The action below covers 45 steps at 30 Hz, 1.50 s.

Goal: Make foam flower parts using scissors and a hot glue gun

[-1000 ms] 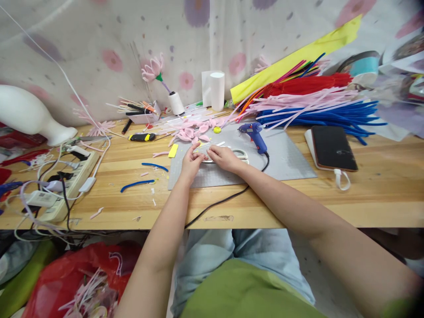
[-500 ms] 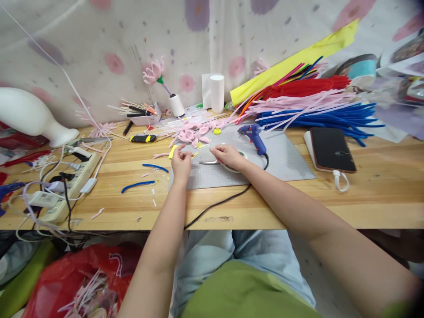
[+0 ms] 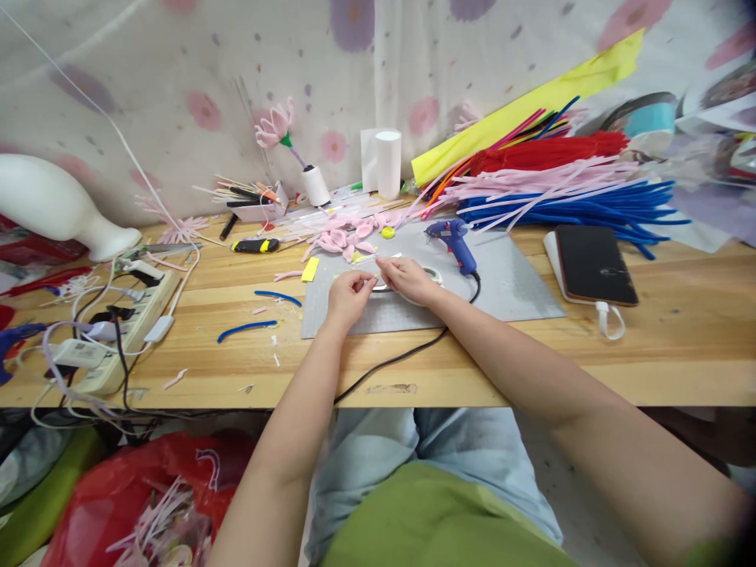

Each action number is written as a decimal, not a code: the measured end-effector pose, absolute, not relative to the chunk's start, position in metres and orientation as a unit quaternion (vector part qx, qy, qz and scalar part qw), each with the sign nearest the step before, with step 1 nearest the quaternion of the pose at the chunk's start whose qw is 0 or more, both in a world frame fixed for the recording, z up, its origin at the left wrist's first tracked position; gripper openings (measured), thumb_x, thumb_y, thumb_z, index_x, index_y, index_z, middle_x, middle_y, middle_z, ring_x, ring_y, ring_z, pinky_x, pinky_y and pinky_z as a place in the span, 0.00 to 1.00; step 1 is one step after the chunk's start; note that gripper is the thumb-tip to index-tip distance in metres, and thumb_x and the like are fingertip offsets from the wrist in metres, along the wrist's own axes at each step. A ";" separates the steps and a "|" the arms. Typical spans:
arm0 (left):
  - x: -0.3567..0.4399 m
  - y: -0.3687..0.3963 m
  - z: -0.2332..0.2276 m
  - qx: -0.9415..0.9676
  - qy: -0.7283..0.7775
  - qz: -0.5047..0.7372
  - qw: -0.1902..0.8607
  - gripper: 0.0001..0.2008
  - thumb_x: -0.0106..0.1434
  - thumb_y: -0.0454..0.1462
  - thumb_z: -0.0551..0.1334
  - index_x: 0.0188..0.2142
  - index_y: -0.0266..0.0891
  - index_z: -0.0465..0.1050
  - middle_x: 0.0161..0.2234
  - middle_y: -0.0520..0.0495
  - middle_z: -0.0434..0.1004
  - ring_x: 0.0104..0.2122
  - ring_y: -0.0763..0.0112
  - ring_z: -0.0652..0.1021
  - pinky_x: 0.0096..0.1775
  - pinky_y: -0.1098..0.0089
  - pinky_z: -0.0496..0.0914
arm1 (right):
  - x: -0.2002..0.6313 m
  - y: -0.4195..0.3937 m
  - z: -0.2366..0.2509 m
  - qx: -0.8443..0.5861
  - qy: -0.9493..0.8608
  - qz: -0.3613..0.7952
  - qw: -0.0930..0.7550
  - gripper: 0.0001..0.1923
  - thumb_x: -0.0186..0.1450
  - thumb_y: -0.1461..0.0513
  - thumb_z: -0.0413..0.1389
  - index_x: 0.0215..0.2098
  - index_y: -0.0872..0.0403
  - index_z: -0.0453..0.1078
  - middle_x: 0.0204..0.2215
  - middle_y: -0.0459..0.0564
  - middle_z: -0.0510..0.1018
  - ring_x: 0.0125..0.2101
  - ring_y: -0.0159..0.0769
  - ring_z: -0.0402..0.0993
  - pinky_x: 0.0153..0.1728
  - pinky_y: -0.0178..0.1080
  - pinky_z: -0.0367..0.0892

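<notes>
Where the tabletop [image 3: 679,335] is covered by a grey cutting mat [image 3: 505,287], the left hand [image 3: 348,298] has been brought back beside the right hand [image 3: 409,280], with white-handled scissors [image 3: 438,276] partly hidden beneath; fingers of both are pinched together, apparently for joint fine work, though nothing held can be made out.

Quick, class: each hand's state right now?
Left hand: pinched closed; anything held is too small to tell.
Right hand: curled closed; anything held cannot be told.

The hands [image 3: 347,299] [image 3: 407,280] partly hide the scissors [image 3: 383,288], and the left edge crops the white form [image 3: 47,197].
</notes>
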<state>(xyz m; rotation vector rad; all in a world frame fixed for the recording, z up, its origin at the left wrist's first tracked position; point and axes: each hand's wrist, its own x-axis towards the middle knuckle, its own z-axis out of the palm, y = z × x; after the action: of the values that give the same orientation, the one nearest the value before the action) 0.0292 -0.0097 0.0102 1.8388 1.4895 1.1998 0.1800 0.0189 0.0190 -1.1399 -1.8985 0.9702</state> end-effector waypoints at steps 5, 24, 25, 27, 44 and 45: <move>0.032 -0.006 0.006 0.566 0.548 0.506 0.352 0.09 0.51 0.41 0.64 0.24 0.37 0.73 0.16 0.56 0.58 0.19 0.78 0.59 0.25 0.72 0.55 | 0.179 0.019 0.017 -0.437 -0.651 0.465 0.411 0.29 0.60 0.39 0.41 0.22 0.54 0.61 0.16 0.43 0.64 0.18 0.27 0.59 0.22 0.33 0.55; -0.024 0.009 0.020 0.396 0.602 0.677 0.148 0.10 0.59 0.41 0.56 0.34 0.37 0.70 0.28 0.50 0.70 0.29 0.77 0.70 0.35 0.75 0.64 | 0.184 0.066 0.070 -0.559 -0.804 0.047 0.197 0.13 0.60 0.57 0.50 0.25 0.56 0.70 0.27 0.52 0.76 0.30 0.37 0.68 0.29 0.37 0.52; -0.024 0.008 0.020 0.399 0.609 0.672 0.135 0.09 0.59 0.41 0.56 0.33 0.37 0.69 0.27 0.51 0.69 0.28 0.77 0.69 0.34 0.75 0.64 | 0.179 0.071 0.071 -0.554 -0.815 0.015 0.171 0.11 0.59 0.58 0.51 0.27 0.56 0.72 0.28 0.54 0.77 0.32 0.39 0.69 0.30 0.37 0.53; -0.023 0.006 0.020 0.404 0.619 0.663 0.118 0.09 0.59 0.42 0.57 0.31 0.38 0.67 0.26 0.52 0.67 0.27 0.77 0.68 0.34 0.74 0.64 | 0.167 0.081 0.069 -0.534 -0.836 -0.026 0.124 0.11 0.59 0.59 0.53 0.30 0.56 0.73 0.32 0.57 0.78 0.36 0.42 0.70 0.32 0.38 0.55; -0.023 0.010 0.015 0.401 0.632 0.652 0.121 0.09 0.55 0.41 0.62 0.32 0.39 0.65 0.27 0.53 0.68 0.27 0.78 0.68 0.34 0.74 0.64 | 0.182 0.103 0.030 -0.557 -0.720 0.267 0.315 0.24 0.63 0.48 0.44 0.17 0.54 0.59 0.15 0.43 0.62 0.20 0.29 0.58 0.25 0.34 0.51; -0.023 0.011 0.014 0.407 0.632 0.647 0.124 0.10 0.53 0.39 0.63 0.33 0.39 0.65 0.28 0.52 0.69 0.27 0.78 0.69 0.35 0.74 0.64 | 0.188 0.099 0.029 -0.559 -0.726 0.257 0.307 0.22 0.63 0.49 0.46 0.18 0.54 0.60 0.16 0.43 0.62 0.21 0.29 0.57 0.25 0.34 0.51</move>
<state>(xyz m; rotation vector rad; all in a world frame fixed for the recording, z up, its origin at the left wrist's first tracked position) -0.0231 0.0106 0.0141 1.1881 1.8437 1.8878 0.1878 0.0987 0.0289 -1.4796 -1.9209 0.6804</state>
